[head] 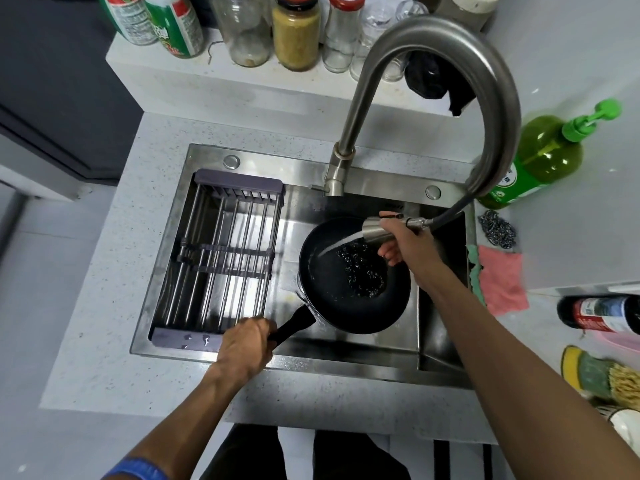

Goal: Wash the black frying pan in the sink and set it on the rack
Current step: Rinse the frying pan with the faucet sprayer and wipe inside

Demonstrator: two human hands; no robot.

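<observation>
Two bare hands work over the sink, each with its fingers curled tight around something. The left hand [246, 344], low and left of centre in the frame, is wrapped around the end of the black handle [294, 327] of the frying pan [353, 278], the fingers hiding the tip of the handle. The right hand [405, 242], right of centre, grips the pull-out spray head [379, 228] of the faucet [450, 81], fingers folded under the metal barrel and the thumb side on top. A flat stream of water [337, 245] leaves the spray head and strikes the pan's inner surface toward its upper left, and water pools and ripples across the pan's floor. The pan is held over the right-hand part of the sink [346, 351], bowl facing up, its handle pointing toward the lower left. Just left of the pan, across the left part of the basin, sits the rack [221, 258], a frame of metal rods with dark end bars. From the spray head a dark hose [450, 211] runs up to the tall curved spout. On the counter at the right edge of the frame lie a metal scourer [498, 230] and a pink cloth [505, 280], with a green soap bottle [540, 157] above them. Jars and bottles line the ledge [194, 81] along the top of the frame.
</observation>
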